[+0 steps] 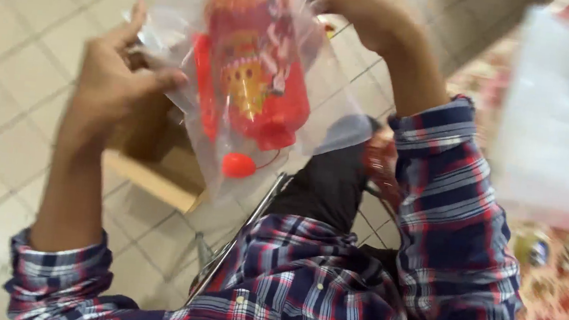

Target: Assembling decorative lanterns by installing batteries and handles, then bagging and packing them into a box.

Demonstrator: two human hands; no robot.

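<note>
Red toy (254,73) in clear bag (330,116), clamped between left hand (115,77) and right hand (362,7) grips.

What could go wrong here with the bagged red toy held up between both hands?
1. The clear plastic bag is pinched only at its edges by the left hand and right hand; the red toy might slide out or tear the thin film.
2. It hangs over the tiled floor, partly past the cardboard box, so a slip could drop it on tile.
</note>
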